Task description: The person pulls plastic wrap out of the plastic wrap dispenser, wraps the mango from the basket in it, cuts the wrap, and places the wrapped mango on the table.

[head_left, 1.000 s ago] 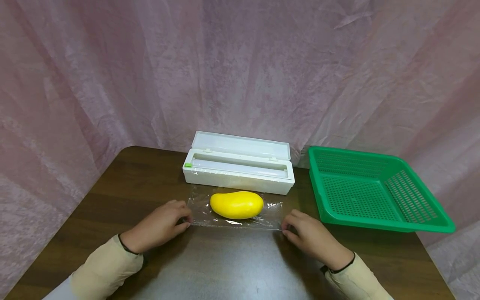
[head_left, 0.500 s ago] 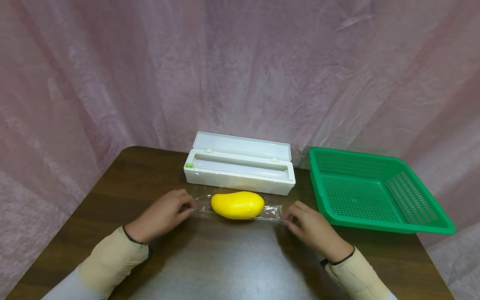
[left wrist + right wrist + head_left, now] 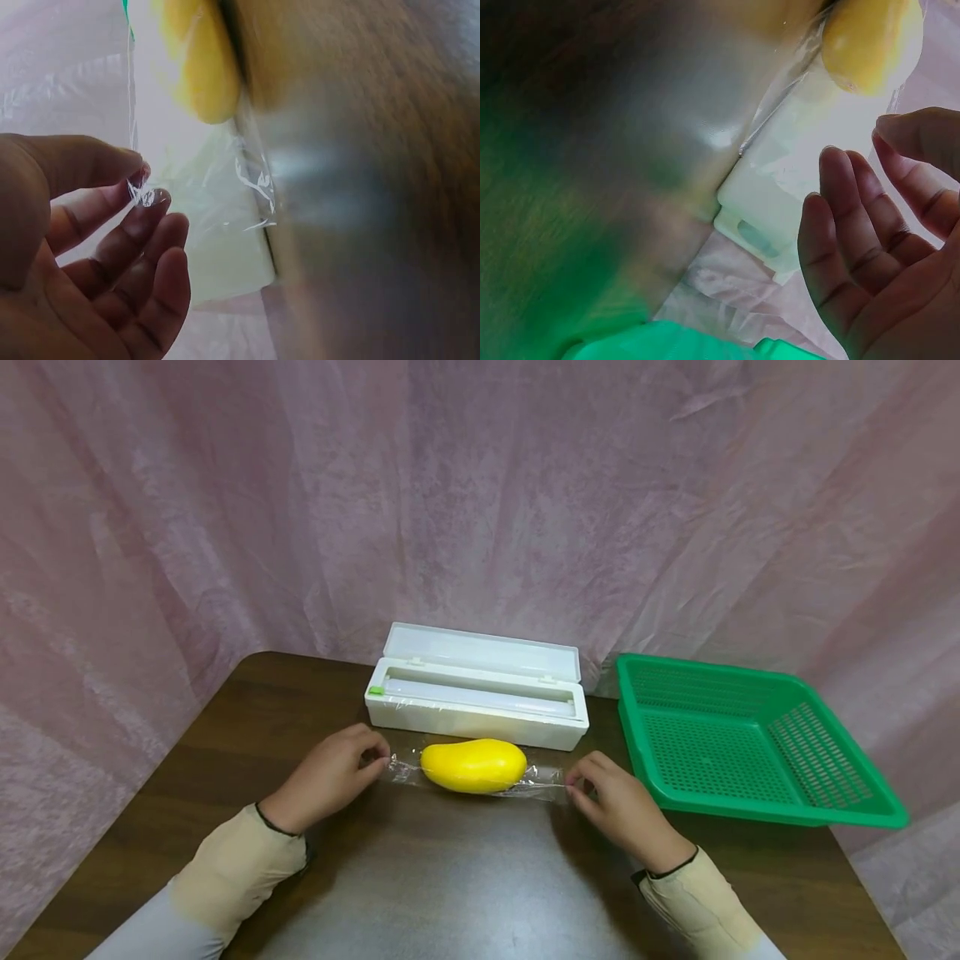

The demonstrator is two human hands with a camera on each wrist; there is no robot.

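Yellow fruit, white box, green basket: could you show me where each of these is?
Yellow fruit [image 3: 474,767], head view: middle of its upper side.
White box [image 3: 480,723], head view: its front wall.
Green basket [image 3: 723,760], head view: its bare perforated floor.

Free passage: over the near table [image 3: 465,893], in front of the fruit [image 3: 474,766]. Obstacles: the box [image 3: 476,723], lid [image 3: 480,650] raised, just behind; the basket [image 3: 750,805] beside the right hand [image 3: 618,802]; the wrap [image 3: 542,791], spanning from there to the left hand [image 3: 333,777].

A dark brown wood-grain table [image 3: 450,893] carries an open white cling-film dispenser [image 3: 472,720], a green perforated plastic basket [image 3: 712,752] to its right, and clear cling film [image 3: 542,792] beneath a yellow mango [image 3: 474,766].
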